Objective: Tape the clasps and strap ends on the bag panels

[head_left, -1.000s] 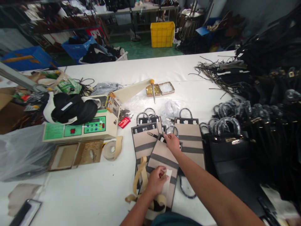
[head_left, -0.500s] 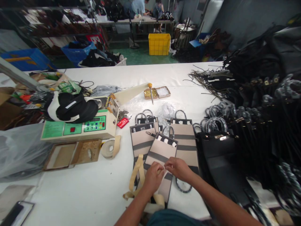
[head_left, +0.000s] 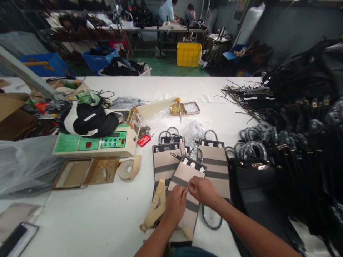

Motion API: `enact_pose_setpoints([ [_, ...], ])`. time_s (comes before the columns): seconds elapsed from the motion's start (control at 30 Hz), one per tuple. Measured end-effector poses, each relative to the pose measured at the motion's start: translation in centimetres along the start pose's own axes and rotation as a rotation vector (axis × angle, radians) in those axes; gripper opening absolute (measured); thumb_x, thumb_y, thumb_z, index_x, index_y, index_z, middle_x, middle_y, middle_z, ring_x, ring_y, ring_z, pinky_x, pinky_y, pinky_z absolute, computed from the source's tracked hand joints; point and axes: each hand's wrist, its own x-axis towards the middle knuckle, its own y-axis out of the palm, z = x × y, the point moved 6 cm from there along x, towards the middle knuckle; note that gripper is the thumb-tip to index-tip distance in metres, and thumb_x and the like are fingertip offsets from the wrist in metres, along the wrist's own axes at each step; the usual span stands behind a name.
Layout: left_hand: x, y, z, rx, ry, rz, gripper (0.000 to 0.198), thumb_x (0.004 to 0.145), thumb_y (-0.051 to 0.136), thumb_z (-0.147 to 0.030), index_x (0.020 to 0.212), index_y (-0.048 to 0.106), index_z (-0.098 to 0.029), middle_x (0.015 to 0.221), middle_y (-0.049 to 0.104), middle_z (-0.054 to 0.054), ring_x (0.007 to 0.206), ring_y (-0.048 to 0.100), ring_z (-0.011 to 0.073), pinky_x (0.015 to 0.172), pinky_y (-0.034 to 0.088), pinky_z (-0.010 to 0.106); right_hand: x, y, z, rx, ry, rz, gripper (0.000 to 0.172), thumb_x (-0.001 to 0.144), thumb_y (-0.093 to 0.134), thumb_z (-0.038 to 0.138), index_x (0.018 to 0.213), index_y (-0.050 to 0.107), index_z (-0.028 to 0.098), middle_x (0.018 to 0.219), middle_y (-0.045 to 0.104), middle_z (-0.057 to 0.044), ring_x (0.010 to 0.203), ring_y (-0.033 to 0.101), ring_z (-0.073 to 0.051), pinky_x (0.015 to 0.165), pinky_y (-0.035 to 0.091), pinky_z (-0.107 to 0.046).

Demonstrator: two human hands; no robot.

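Both hands meet above a beige bag panel [head_left: 180,172] with dark stripes and a wrapped handle loop. The fingers of my left hand [head_left: 175,202] are closed in a pinch, and my right hand [head_left: 201,190] pinches right beside it. Whatever sits between the fingertips is too small to make out. More striped panels lie around this one: a panel [head_left: 164,154] at the left and another panel [head_left: 213,164] at the right. A tan tape strip [head_left: 158,204] lies looped beside my left forearm.
A tape-cutting machine [head_left: 93,142] with green labels stands left, a tape roll [head_left: 125,169] before it. Small trays [head_left: 177,109] and a screwdriver [head_left: 179,111] lie farther back. Black bags [head_left: 250,175] crowd the right side. People [head_left: 166,12] work at a far table.
The view has shifted slightly, so the scene sits a little farther right. The two hands stay pinched close together over the same panel.
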Motion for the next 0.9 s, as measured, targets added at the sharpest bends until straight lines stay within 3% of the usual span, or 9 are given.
enact_pose_setpoints([
  [0.13,0.8,-2.1,0.5,-0.127,-0.041,-0.173,0.027,0.102,0.047,-0.033,0.088,0.065,-0.019,0.087,0.067,0.005,0.087,0.062,0.0193,0.080,0.044,0.032,3.9,-1.0,0.7,-0.007,-0.032,-0.050,0.015,0.088,0.056,0.022,0.080,0.068,0.022,0.085,0.070,-0.006,0.077,0.061,-0.021,0.069,0.037,-0.031],
  [0.23,0.9,-2.5,0.1,-0.126,-0.001,-0.142,0.026,0.102,0.046,-0.031,0.087,0.065,-0.020,0.086,0.066,0.005,0.086,0.062,0.0192,0.081,0.043,0.032,8.0,-2.7,-0.8,0.065,0.068,-0.131,0.017,0.089,0.054,0.025,0.081,0.069,0.021,0.086,0.070,-0.005,0.075,0.060,-0.019,0.067,0.037,-0.029],
  [0.37,0.3,-0.3,1.0,-0.232,-0.070,0.020,0.023,0.100,0.048,-0.032,0.090,0.066,-0.021,0.088,0.068,0.005,0.085,0.063,0.0187,0.077,0.044,0.031,14.0,-4.1,-2.7,0.412,0.135,-0.137,0.022,0.086,0.057,0.035,0.079,0.072,0.021,0.076,0.069,-0.001,0.070,0.059,-0.017,0.065,0.039,-0.027],
  [0.5,-0.3,2.3,3.8,-0.308,-0.233,0.111,0.018,0.095,0.051,-0.032,0.090,0.064,-0.020,0.091,0.070,0.006,0.087,0.064,0.0199,0.079,0.045,0.032,18.4,-3.4,-3.2,0.483,0.181,-0.138,0.026,0.083,0.059,0.041,0.079,0.073,0.020,0.069,0.066,0.001,0.064,0.055,-0.015,0.062,0.038,-0.027],
  [0.57,-0.3,3.0,4.9,-0.278,-0.262,0.146,0.013,0.088,0.055,-0.027,0.093,0.064,-0.020,0.095,0.071,0.006,0.090,0.065,0.0210,0.082,0.045,0.033,19.7,-2.6,-3.3,0.474,0.185,-0.148,0.026,0.082,0.059,0.041,0.079,0.073,0.020,0.070,0.066,0.001,0.065,0.056,-0.016,0.063,0.039,-0.027],
  [0.67,-0.3,3.4,5.8,-0.260,-0.289,0.197,0.020,0.078,0.057,-0.019,0.096,0.064,-0.021,0.101,0.072,0.005,0.095,0.064,0.0214,0.084,0.045,0.032,20.9,-1.5,-3.2,0.457,0.169,-0.161,0.024,0.081,0.059,0.040,0.080,0.073,0.020,0.074,0.068,0.000,0.070,0.058,-0.017,0.065,0.039,-0.028],
  [0.83,0.6,3.0,5.8,-0.358,-0.274,0.204,0.021,0.071,0.053,-0.015,0.088,0.064,-0.021,0.095,0.069,0.002,0.087,0.061,0.0182,0.077,0.043,0.029,21.5,-0.3,-3.6,0.413,0.145,-0.239,0.024,0.082,0.058,0.041,0.083,0.071,0.022,0.080,0.065,-0.002,0.074,0.056,-0.018,0.070,0.041,-0.030],
  [0.9,1.0,3.0,5.7,-0.419,-0.312,0.218,0.022,0.072,0.053,-0.016,0.089,0.066,-0.020,0.092,0.070,0.001,0.086,0.062,0.0177,0.076,0.043,0.028,21.5,0.0,-4.2,0.424,0.152,-0.295,0.027,0.081,0.060,0.043,0.093,0.071,0.021,0.084,0.065,-0.002,0.075,0.057,-0.018,0.073,0.042,-0.031],
])
